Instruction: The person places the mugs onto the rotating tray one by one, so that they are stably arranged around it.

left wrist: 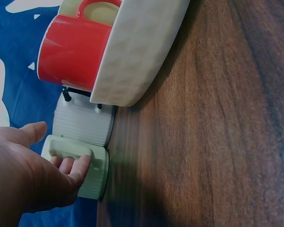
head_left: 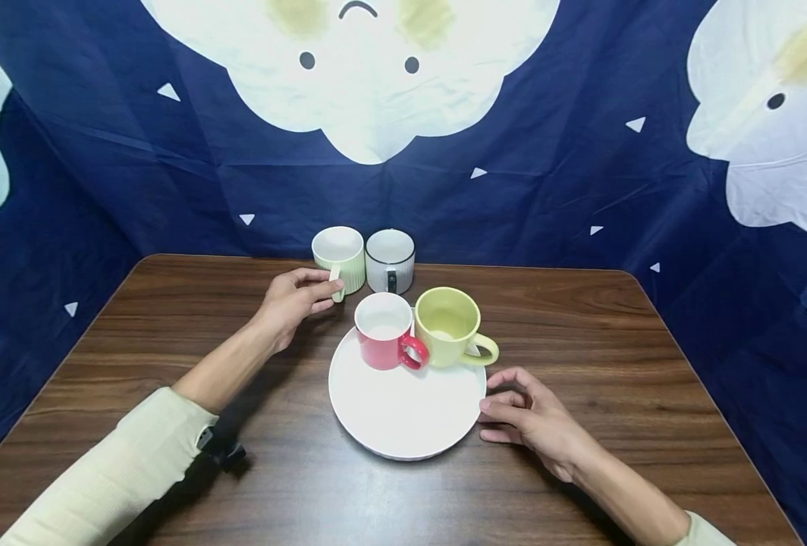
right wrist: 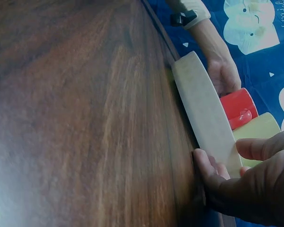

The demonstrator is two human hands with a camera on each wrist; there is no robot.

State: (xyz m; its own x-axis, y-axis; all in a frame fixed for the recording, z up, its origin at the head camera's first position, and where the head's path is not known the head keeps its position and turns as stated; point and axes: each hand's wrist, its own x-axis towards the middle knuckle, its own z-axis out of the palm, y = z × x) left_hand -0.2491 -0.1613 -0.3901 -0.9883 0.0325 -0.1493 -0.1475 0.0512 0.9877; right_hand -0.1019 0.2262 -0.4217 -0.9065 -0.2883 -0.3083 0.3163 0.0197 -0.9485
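My left hand [head_left: 297, 299] is at the back with its fingers curled round the handle of a pale green ribbed mug [head_left: 352, 269]. Its thumb lies on the handle's other side in the head view. Right beside that mug stands a white ribbed mug [head_left: 390, 254] with a black rim and handle. A red mug [head_left: 381, 349] and a yellow-green mug [head_left: 444, 345] stand upright on the far part of a round white tray [head_left: 406, 413]. At the tray's right rim is my right hand [head_left: 536, 417], fingers loosely bent, fingertips against its side and holding nothing.
Under everything is a dark wood-grain table [head_left: 581, 326]. A blue cloth [head_left: 526, 197] with white clouds hangs behind it and at both sides. The tray's tall side wall [left wrist: 142, 52] carries a raised pattern. A black device [head_left: 222, 449] sits at the left cuff.
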